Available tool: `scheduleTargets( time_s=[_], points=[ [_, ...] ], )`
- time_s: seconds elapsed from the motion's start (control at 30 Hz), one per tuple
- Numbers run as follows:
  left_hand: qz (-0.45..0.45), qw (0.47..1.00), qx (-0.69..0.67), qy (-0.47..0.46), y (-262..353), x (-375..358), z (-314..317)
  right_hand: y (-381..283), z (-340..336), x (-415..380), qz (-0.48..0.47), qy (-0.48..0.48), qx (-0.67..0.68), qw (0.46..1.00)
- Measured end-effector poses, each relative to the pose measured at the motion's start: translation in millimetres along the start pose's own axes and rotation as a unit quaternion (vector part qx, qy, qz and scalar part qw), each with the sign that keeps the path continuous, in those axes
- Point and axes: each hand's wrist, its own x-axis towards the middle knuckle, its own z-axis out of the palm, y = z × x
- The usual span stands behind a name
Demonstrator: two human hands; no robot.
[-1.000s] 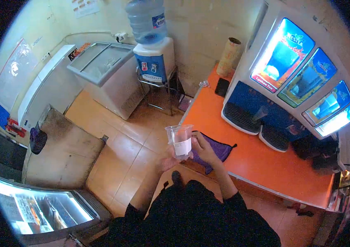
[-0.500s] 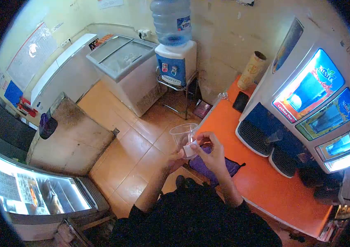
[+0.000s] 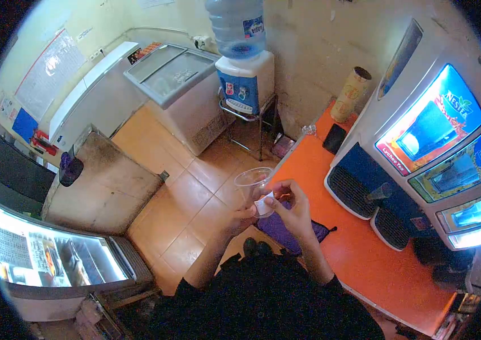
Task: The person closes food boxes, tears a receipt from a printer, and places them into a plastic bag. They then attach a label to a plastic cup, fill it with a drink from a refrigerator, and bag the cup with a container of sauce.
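My left hand (image 3: 238, 219) is wrapped round the lower part of a clear plastic cup (image 3: 247, 191), its wide rim tilted up and away from me. On the cup's near side is a small white label (image 3: 263, 204). The thumb and fingers of my right hand (image 3: 293, 211) pinch this label at its right edge and press close to the cup. Just below and right of my hands, a purple cloth pouch (image 3: 308, 236) lies on the edge of the orange counter (image 3: 359, 266).
A drink dispenser (image 3: 421, 147) with lit panels stands on the counter at right, near an upright patterned roll (image 3: 352, 93) and a black flat object (image 3: 334, 138). Beyond the tiled floor (image 3: 184, 198) are a water dispenser (image 3: 246, 85) and a chest freezer (image 3: 178, 107). A lit display case (image 3: 53, 255) is at left.
The view has shifted slightly. Both hands stay at the cup, and the white label now sits a little more turned under my right fingers.
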Motion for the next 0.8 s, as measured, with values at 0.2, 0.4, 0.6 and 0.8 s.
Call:
scheduleTargets(
  time_s=[0.2,0.4,0.6,0.8],
  points=[
    [0.015,0.999,0.026,0.01,-8.6,5.5,-2.0,0.7,-2.6,-0.3,-0.009,0.024,0.046,0.999],
    [-0.024,0.999,0.014,0.032,-8.4,7.5,2.7,2.1,-6.1,-0.1,0.002,0.029,0.031,0.999],
    [-0.001,1.0,0.012,0.0,-5.1,12.9,9.4,0.9,-14.3,1.6,-0.013,-0.007,0.058,0.998],
    [0.024,0.999,-0.036,0.013,-10.3,16.7,10.6,-0.5,-21.2,4.6,0.004,0.015,0.18,0.984]
  ],
)
